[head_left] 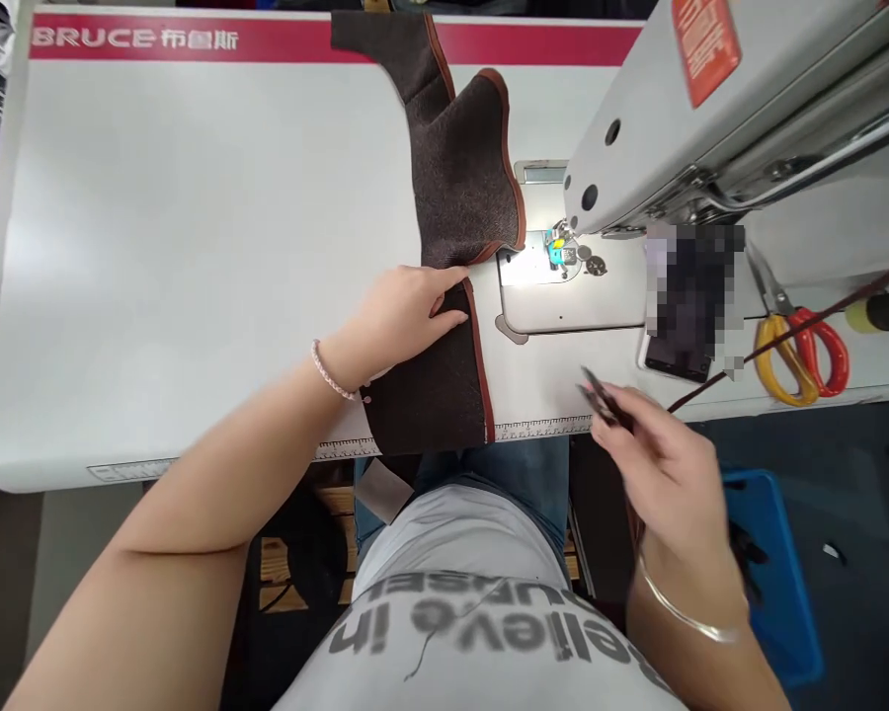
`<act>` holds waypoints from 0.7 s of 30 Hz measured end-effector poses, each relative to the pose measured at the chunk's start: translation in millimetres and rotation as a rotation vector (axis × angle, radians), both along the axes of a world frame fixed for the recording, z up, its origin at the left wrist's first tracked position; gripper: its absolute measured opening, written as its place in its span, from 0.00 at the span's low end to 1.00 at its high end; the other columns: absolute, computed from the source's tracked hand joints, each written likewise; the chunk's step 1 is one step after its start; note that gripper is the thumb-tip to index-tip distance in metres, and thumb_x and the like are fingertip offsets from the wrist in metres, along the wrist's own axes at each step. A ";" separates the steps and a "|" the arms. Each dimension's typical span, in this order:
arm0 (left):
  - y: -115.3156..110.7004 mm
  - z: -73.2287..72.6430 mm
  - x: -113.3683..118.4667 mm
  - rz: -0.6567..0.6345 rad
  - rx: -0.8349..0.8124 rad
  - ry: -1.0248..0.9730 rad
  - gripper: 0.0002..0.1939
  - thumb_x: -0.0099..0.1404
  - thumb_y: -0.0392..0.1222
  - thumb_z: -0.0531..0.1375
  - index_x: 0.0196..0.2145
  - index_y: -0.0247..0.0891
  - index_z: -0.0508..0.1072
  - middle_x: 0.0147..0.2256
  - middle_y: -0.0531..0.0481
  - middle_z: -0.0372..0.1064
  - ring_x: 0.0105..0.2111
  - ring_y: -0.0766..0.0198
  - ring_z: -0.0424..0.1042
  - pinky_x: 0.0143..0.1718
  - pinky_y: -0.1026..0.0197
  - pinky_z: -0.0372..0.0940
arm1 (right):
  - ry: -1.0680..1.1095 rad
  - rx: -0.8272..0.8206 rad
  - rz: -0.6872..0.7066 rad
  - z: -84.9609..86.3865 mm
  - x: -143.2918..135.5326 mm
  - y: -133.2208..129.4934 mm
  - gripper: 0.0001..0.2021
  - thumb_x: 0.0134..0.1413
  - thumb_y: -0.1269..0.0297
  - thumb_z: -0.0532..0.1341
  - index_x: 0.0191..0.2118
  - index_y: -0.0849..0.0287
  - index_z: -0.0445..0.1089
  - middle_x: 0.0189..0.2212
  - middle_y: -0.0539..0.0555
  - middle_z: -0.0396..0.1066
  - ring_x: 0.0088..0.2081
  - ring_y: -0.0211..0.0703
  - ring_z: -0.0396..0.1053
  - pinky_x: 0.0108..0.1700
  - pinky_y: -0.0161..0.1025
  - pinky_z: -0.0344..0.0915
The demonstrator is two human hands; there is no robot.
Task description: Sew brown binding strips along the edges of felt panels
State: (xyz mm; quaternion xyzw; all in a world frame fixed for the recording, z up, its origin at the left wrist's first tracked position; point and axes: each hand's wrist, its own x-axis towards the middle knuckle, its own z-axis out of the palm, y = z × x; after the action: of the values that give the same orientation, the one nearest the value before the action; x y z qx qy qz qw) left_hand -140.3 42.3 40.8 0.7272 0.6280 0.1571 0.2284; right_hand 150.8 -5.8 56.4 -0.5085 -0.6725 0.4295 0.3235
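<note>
Pale shirt (466, 583) with dark lettering fills the bottom centre. Above it, mid-frame, dark-brown cloth (463, 178), grainy and edged in reddish binding, lies rumpled higher up, flatter below. The left hand (407, 311) rests on it palm down, thumb and index finger parted. At lower right, the right hand's (667, 474) fingers close around dark snips (600, 395). Smooth white surface (193, 217); sewing machine (652, 128) upper right, blue plastic bin (785, 592) lower right.
</note>
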 end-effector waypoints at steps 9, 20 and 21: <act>0.8 -6.8 0.2 0.137 -0.118 -0.263 0.25 0.56 0.39 0.65 0.52 0.41 0.72 0.21 0.55 0.53 0.33 0.56 0.65 0.42 0.58 0.56 | -0.492 0.470 0.222 -34.2 -71.4 82.2 0.16 0.66 0.58 0.51 0.48 0.57 0.72 0.27 0.52 0.65 0.29 0.43 0.63 0.31 0.37 0.59; 4.6 -9.0 -0.4 0.201 -0.208 -0.270 0.22 0.54 0.40 0.68 0.48 0.44 0.71 0.21 0.55 0.54 0.32 0.56 0.67 0.36 0.61 0.56 | -0.627 0.546 0.239 -37.3 -73.8 81.9 0.15 0.67 0.61 0.51 0.49 0.59 0.71 0.28 0.53 0.65 0.28 0.41 0.63 0.29 0.36 0.57; 4.9 -8.3 -0.1 0.209 -0.217 -0.279 0.22 0.54 0.39 0.68 0.47 0.44 0.71 0.21 0.55 0.54 0.32 0.56 0.67 0.36 0.62 0.56 | -0.634 0.545 0.237 -37.8 -74.4 82.8 0.15 0.67 0.60 0.51 0.49 0.58 0.71 0.28 0.54 0.66 0.28 0.41 0.63 0.29 0.36 0.57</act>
State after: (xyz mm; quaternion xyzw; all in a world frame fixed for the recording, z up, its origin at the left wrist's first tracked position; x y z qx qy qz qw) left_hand -140.4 47.2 32.5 0.6003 0.6756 0.2109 0.3725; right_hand 76.3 77.0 18.6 -0.4305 -0.8812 0.0930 0.1717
